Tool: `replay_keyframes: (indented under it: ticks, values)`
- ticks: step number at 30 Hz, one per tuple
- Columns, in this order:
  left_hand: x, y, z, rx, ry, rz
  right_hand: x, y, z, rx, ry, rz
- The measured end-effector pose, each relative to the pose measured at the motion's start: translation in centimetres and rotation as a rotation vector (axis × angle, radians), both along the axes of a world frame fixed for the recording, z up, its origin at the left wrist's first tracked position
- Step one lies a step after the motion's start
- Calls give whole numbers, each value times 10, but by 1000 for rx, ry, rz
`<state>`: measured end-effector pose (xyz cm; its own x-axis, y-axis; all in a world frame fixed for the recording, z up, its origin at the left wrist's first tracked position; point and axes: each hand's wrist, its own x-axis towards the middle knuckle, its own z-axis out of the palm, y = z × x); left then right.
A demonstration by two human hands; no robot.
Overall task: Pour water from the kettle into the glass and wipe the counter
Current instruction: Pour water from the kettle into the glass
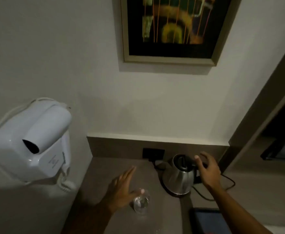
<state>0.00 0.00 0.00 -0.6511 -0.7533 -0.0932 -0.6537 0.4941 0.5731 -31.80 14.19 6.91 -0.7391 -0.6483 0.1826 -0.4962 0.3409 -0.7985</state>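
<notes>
A steel kettle (pixel 178 179) with a black lid and handle stands on its base at the right of the grey counter (pixel 104 174). My right hand (pixel 207 169) hovers at the kettle's handle, fingers spread, not closed on it. A clear glass (pixel 140 204) stands on the counter nearer to me, left of the kettle. My left hand (pixel 121 190) is open just left of the glass, with the thumb at its rim. No cloth is visible.
A white wall-mounted hair dryer (pixel 30 142) with a coiled cord juts out at the left. The kettle's black cord (pixel 229 181) runs to a wall socket (pixel 153 153). A dark tablet-like object (pixel 205 220) lies at the counter's near right. A framed picture (pixel 170 29) hangs above.
</notes>
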Motion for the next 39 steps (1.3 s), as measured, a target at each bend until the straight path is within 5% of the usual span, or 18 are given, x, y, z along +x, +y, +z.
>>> replay_keyframes:
  ticks: [9,16,24,39]
  values:
    - [11,24,-97,315,156,24,-44,-6,-63,17,-289,-118]
    - [-1,23,-112,341,137,146,-64,-18,-75,25,-417,-108]
    - [-3,23,-101,392,50,183,-39,-30,-50,13,-240,-87]
    - [1,16,-87,411,29,104,48,-40,28,277,404,491]
